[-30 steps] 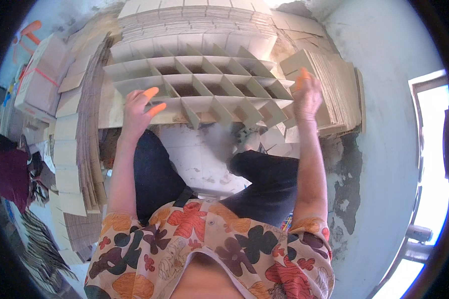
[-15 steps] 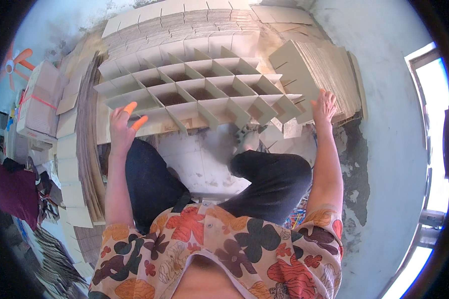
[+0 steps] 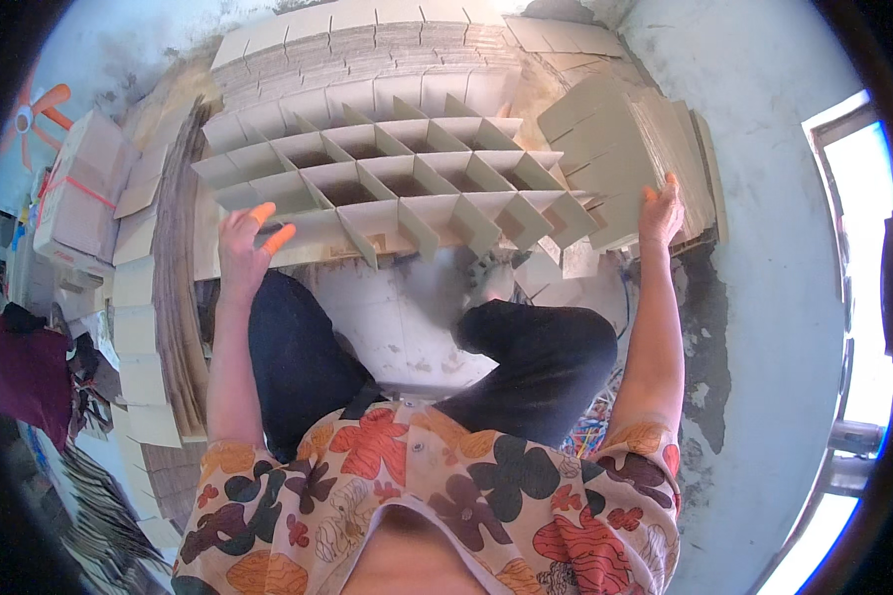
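Note:
A cardboard divider grid of interlocked slotted strips stands on the work surface in front of me. My left hand is at its near left corner, empty, thumb and finger apart, with orange covers on the fingertips. On the right, a stack of slotted cardboard sheets leans in a row. My right hand is at the near edge of this stack, fingertips against the sheets and somewhat apart. Part of the right hand's fingers is hidden against the sheets. No sheet is seen lifted out.
Behind the grid lies a long stack of slotted strips. More cardboard pieces are piled along the left. A taped carton and an orange fan stand farther left. A wall bounds the right side.
My right hand has moved right, from beside the grid's right end to the near edge of the sheet stack. My left hand and the grid stay nearly where they were.

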### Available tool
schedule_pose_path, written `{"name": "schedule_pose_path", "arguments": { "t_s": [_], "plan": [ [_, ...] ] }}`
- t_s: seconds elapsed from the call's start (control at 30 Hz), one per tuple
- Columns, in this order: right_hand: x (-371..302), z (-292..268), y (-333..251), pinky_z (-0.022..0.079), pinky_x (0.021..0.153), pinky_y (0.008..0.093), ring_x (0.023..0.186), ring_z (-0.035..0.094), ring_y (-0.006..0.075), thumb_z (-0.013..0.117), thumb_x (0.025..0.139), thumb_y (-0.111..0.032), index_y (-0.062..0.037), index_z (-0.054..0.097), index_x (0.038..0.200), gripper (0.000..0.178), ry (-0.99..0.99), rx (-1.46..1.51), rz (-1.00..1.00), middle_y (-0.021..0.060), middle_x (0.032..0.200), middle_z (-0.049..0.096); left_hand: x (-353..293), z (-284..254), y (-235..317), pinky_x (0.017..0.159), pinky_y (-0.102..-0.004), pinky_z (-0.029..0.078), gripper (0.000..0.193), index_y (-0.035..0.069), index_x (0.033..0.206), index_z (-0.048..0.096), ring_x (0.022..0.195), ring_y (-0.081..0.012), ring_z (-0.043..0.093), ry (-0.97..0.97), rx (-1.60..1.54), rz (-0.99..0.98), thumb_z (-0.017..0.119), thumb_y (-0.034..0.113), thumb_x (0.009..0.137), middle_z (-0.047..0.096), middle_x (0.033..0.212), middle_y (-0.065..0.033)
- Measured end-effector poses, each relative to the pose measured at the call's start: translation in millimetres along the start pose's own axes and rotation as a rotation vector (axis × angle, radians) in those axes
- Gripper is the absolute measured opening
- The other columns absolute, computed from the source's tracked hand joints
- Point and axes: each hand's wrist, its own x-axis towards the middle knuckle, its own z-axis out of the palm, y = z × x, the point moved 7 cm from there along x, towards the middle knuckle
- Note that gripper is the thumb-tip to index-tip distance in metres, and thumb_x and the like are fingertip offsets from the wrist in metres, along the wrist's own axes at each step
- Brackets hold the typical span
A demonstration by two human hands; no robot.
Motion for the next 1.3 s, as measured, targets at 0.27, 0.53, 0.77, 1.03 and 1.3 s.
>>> {"name": "schedule_pose_path", "arguments": {
  "t_s": [0.27, 0.53, 0.77, 1.03, 1.3],
  "plan": [
    [6, -84, -142, 0.051, 0.069, 0.0341, 0.076, 0.066, 0.0237, 0.064, 0.083, -0.007, 0.0018, 0.06, 0.102, 0.021, 0.099, 0.508, -0.204, 0.0188, 0.103, 0.067, -13, -17, -18, 0.078, -0.0369, 0.044, 0.039, 0.004, 0.098, 0.066, 0.088, -0.0259, 0.06, 0.05, 0.062, -0.051, 0.081, 0.017, 0.065, 0.067, 0.093, -0.008],
    [-116, -86, -346, 0.049, 0.058, 0.0245, 0.065, 0.057, 0.0056, 0.073, 0.078, -0.004, 0.003, 0.066, 0.1, 0.024, -0.408, 0.884, -0.639, 0.0121, 0.111, 0.067, -17, -11, -41, 0.067, -0.0354, 0.047, 0.027, 0.003, 0.093, 0.067, 0.078, -0.0255, 0.06, 0.005, -0.134, -0.134, 0.077, 0.012, 0.07, 0.065, 0.084, -0.0103],
    [-167, -64, -424, 0.047, 0.055, 0.0307, 0.056, 0.054, 0.0178, 0.069, 0.079, 0.0, 0.0073, 0.062, 0.087, 0.014, -0.488, 0.933, -0.761, 0.0241, 0.091, 0.065, -19, -8, -44, 0.059, -0.0364, 0.046, 0.016, 0.002, 0.082, 0.065, 0.069, -0.0272, 0.056, 0.01, -0.168, -0.098, 0.074, 0.005, 0.069, 0.063, 0.074, -0.0106],
    [-185, -52, -452, 0.045, 0.054, 0.0382, 0.058, 0.054, 0.0371, 0.066, 0.077, 0.004, 0.0086, 0.059, 0.079, 0.008, -0.458, 0.885, -0.867, 0.0261, 0.072, 0.057, -15, -3, -42, 0.061, -0.0368, 0.048, 0.016, 0.002, 0.081, 0.065, 0.072, -0.0292, 0.06, -0.01, -0.171, -0.162, 0.075, 0.004, 0.068, 0.062, 0.078, -0.0131],
    [-186, -52, -476, 0.048, 0.062, 0.0462, 0.072, 0.061, 0.0417, 0.056, 0.074, 0.002, 0.005, 0.06, 0.096, 0.022, -0.572, 0.898, -1.015, 0.0284, 0.073, 0.057, -16, -5, -46, 0.063, -0.0368, 0.049, 0.018, 0.002, 0.084, 0.065, 0.075, -0.0298, 0.061, -0.028, -0.198, -0.153, 0.074, 0.003, 0.069, 0.062, 0.08, -0.0134]
  ]
}}
